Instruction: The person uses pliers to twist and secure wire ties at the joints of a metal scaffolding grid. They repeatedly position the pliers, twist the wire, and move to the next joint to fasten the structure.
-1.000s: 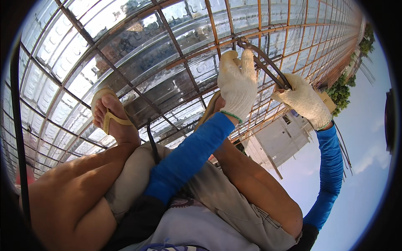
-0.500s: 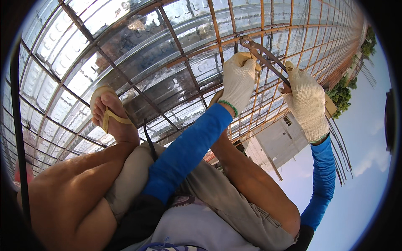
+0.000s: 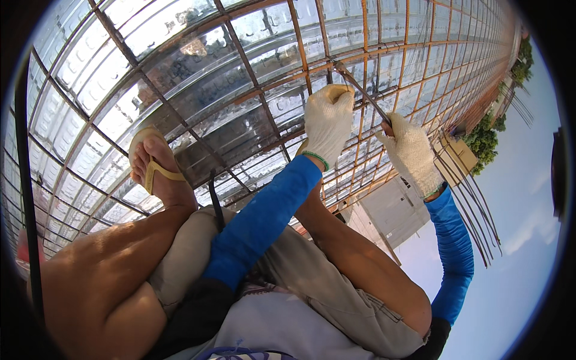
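My right hand [image 3: 409, 153], in a white knit glove, is closed around the handles of a pair of rusty end-cutting pincers [image 3: 367, 95]. The jaws meet the steel bar grid [image 3: 297, 33] at a crossing of bars. The handles look nearly in line, one behind the other. Just below the jaws, my gloved left hand [image 3: 327, 120] is closed, thumb and fingers pinched together beside the bars. Whatever lies in that pinch, if anything, is too small or hidden to make out.
Ribbed shiny metal sheeting [image 3: 279, 27] lies beneath the grid. My left foot, in a yellow flip-flop [image 3: 164, 173], rests on the bars. Long bare rods [image 3: 468, 207] stick out at the right, near green trees [image 3: 485, 144] and a grey building [image 3: 393, 207].
Both hands have shifted left, the right one also downward. The pincer handles, seen spread before, now appear close together, with the jaws still at the bars.
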The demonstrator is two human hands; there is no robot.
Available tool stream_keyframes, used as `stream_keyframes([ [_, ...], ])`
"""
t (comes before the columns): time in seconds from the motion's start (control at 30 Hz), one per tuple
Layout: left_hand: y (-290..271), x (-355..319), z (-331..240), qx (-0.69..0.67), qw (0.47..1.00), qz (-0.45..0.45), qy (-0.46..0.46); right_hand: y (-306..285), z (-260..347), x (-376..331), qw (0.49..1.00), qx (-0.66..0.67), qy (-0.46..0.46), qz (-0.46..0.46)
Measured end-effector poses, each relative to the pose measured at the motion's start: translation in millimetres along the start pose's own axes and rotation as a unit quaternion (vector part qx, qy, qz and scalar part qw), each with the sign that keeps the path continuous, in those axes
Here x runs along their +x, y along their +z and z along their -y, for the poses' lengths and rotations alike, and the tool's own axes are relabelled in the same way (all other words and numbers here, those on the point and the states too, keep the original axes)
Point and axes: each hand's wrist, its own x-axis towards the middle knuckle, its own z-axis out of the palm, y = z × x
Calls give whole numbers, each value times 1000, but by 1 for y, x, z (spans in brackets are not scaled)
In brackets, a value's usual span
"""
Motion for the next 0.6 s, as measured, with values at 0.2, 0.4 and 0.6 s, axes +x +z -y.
stream_keyframes([
  [0.2,0,2,3,64,996,25,-49,-8,-24,7,988,-151,-44,-10],
  [0.4,16,2,11,-19,998,20,-47,-2,-62,33,987,-103,-121,-13],
  [0.6,17,7,26,-115,992,-3,-44,-1,-66,37,993,-16,-115,-8],
])
